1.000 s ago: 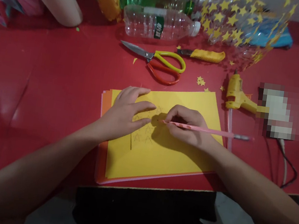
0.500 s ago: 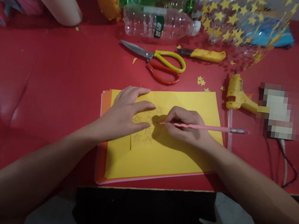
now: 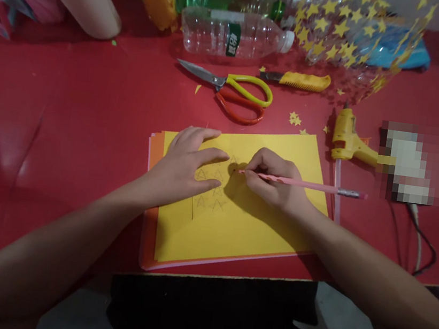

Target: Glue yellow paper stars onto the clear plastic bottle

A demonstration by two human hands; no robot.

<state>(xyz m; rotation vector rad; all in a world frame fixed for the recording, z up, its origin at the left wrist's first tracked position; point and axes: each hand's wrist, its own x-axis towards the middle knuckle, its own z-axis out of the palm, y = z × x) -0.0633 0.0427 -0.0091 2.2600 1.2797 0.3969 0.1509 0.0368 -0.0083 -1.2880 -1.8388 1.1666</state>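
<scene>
My right hand (image 3: 276, 180) grips a pink pencil (image 3: 309, 185) near its point, which rests at or just over the yellow paper (image 3: 242, 237). The pencil's eraser end points right. Several small stars (image 3: 216, 188) are drawn in outline on the sheet, between my two hands, along with a short straight line. Flat on the sheet's left part lies my left hand (image 3: 187, 163), its fingers apart and nothing held; it covers some of the drawn marks. Beneath the yellow sheet, orange and pink sheets (image 3: 148, 241) stick out at the left and bottom.
Scissors (image 3: 229, 87) and a yellow-handled cutter (image 3: 303, 81) lie beyond the paper, near small yellow cut-out stars (image 3: 295, 119). A glue gun (image 3: 346, 138) is at the right. Farther back are a clear bottle (image 3: 248, 36) and a star-covered transparent object (image 3: 342, 27).
The pencil tip has shifted slightly up the sheet, and my right hand has moved a little with it. My left hand stays in place.
</scene>
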